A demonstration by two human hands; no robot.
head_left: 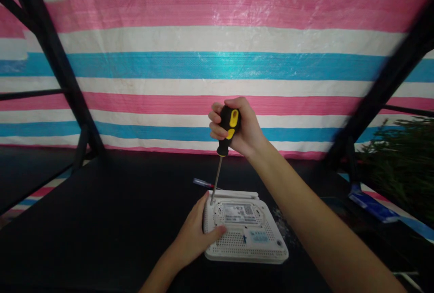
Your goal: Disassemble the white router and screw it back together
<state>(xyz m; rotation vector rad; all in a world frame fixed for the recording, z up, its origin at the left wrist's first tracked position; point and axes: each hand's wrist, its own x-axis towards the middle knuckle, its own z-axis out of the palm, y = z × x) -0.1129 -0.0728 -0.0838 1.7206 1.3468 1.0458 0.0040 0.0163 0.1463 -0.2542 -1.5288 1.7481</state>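
A white router [237, 251] lies underside up on the black table, its vented base and printed label facing me. My left hand [200, 229] grips its left side, thumb on the base and fingers along the edge. My right hand [246, 125] is wrapped round the black and yellow handle of a screwdriver [219, 171]. The shaft points down, slightly tilted, with its tip at the router's far left corner. Whether a screw sits under the tip is too small to tell. Behind the router lies a second, thin screwdriver with a clear handle [202, 183], partly hidden.
The black table [101, 220] spreads to both sides. Black metal frame posts [57, 58] slant up at left and right before a striped plastic sheet [217, 64]. A blue packet [373, 206] lies at the right, near a green plant [403, 157]. Pale crumbs lie right of the router.
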